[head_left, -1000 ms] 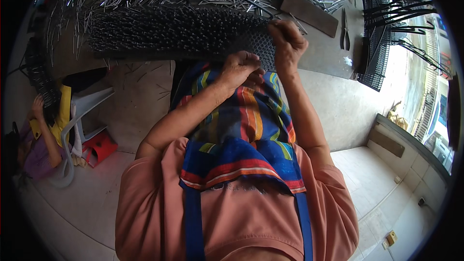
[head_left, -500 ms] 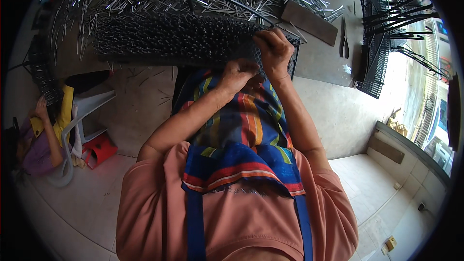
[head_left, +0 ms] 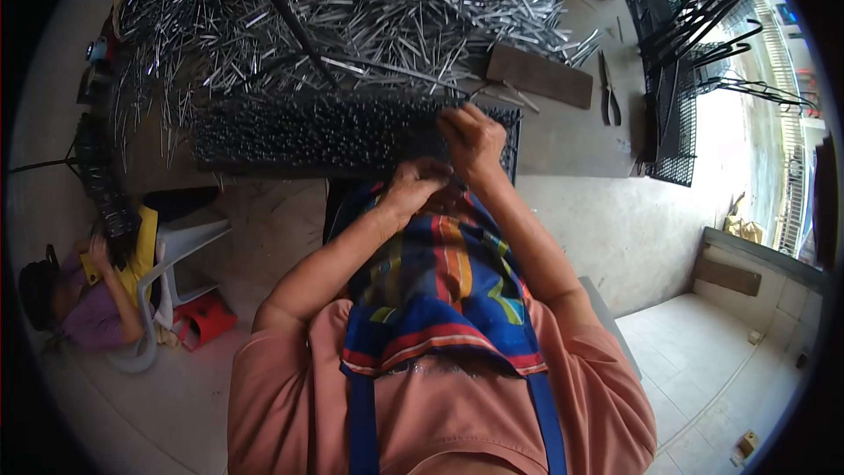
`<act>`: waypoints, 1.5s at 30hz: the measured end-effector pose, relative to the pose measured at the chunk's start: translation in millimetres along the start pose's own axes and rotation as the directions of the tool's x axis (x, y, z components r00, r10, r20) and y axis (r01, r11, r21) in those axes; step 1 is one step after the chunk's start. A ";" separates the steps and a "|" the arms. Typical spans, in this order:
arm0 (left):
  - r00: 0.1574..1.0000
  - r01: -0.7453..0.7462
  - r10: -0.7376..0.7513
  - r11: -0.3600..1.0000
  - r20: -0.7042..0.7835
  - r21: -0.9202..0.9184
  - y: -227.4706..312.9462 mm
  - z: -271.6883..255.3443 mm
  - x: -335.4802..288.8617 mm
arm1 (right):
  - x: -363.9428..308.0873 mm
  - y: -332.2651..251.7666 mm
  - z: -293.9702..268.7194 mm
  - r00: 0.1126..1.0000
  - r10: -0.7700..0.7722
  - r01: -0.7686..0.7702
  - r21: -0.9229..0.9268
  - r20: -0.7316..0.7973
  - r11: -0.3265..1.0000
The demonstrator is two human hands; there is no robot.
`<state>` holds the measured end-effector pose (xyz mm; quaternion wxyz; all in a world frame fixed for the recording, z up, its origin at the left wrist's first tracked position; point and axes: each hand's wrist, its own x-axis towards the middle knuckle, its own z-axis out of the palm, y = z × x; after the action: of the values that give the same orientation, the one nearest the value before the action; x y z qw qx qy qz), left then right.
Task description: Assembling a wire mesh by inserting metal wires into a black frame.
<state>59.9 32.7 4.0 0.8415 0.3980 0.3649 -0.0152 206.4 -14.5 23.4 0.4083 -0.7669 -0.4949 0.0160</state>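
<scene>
A long black mesh rack (head_left: 512,145) lies across the table edge in front of me, its top bristling with rows of small dark tips (head_left: 299,132). Over the rack's right end, my right hand (head_left: 475,142) is closed in a pinch; whatever sits in its fingertips is too small to make out. Lower and just to the left, my left hand (head_left: 413,191) is at the rack's near edge, fingers bent together with dark, dirty tips. What those fingers grip is hidden.
Loose shiny metal strips (head_left: 369,18) pile up behind the rack. A brown flat plate (head_left: 539,76) and pliers (head_left: 608,92) lie to the right, near black mesh racks with hooks (head_left: 673,114). A co-worker (head_left: 97,299) sits at left by a grey chair (head_left: 163,290) and red container (head_left: 207,318).
The whole view has shifted, so the table and rack sit lower in the picture. Both hands stay at the rack's right end, in nearly the same pose.
</scene>
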 end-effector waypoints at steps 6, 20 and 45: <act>0.999 0.005 -0.006 0.999 -0.033 -0.037 0.4 5.1 -3.7 | 3.0 5.8 -10.6 0.994 -0.093 0.093 -0.002 -0.061 0.996; 0.972 -0.222 0.208 0.965 0.107 0.142 34.5 26.0 -40.2 | -13.4 32.7 -52.6 0.982 0.020 -0.013 0.038 -0.187 0.999; 0.868 -0.030 0.262 -0.820 0.421 0.571 200.7 15.7 240.1 | -65.5 172.7 -50.1 0.945 0.240 -0.301 -0.304 -0.221 0.904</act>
<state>308.9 222.6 -7.5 -0.1392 0.9834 0.0468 -0.1062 323.4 -126.2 -78.9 0.3088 -0.8845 -0.3403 -0.0801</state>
